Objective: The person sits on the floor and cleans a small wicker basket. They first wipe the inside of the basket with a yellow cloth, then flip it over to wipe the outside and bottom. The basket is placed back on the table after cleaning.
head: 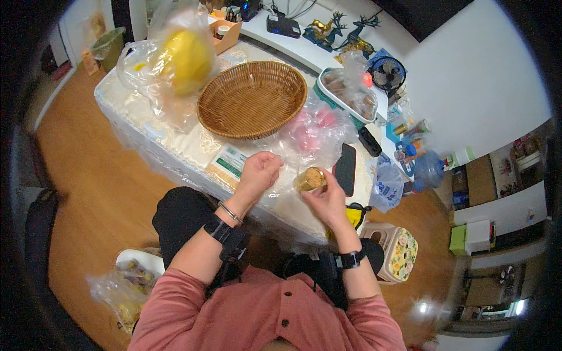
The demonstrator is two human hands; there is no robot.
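My right hand grips a small clear cylinder of toothpicks with a gold rim, its tan, packed top facing up. To its left, my left hand is curled with the fingertips together; nothing visible shows between them. Below that hand lies a flat packet with a green and white label. Beyond both hands sits an oval woven basket with a small pale thing on its inner far wall. Against the basket's right side rests a clear plastic bag with pink items. A dark phone lies beside my right hand.
A bag with a large yellow fruit stands left of the basket. At the right are a bagged-food tub, a small fan and a black-handled tool. A flower-topped stool stands near the table's right corner.
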